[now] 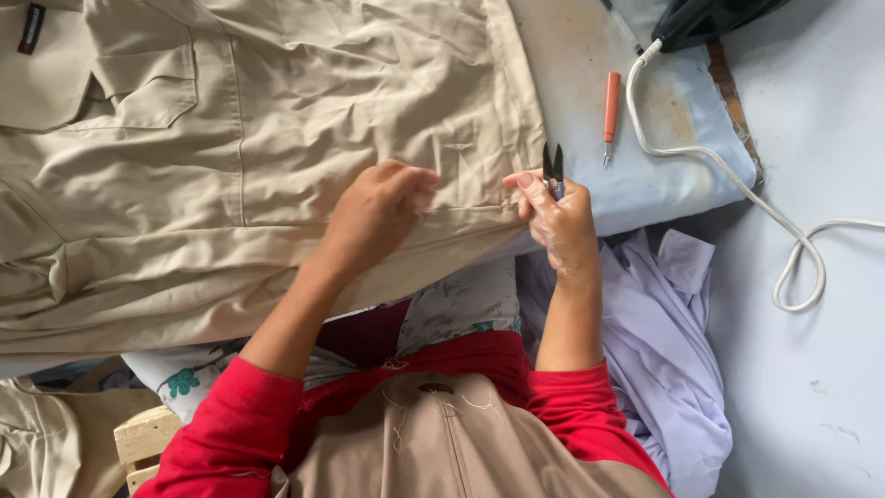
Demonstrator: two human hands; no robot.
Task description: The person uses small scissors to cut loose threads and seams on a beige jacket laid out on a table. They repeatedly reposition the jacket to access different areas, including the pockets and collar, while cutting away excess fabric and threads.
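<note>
A crumpled beige garment [277, 138] with a flapped pocket lies spread over a pale blue padded board [664, 175]. My left hand [378, 212] pinches a fold of the beige cloth near its lower seam. My right hand [558, 221] holds small black thread snips [552, 169], blades pointing up, at the garment's right edge. Its thumb and forefinger also touch the cloth edge.
An orange-handled seam ripper [610, 109] lies on the board to the right. A black iron [710, 18] sits at the top right, its white cord [756, 198] looping across the grey floor. A lilac garment [664, 341] is heaped at the lower right. A wooden stool corner [143, 438] shows at the lower left.
</note>
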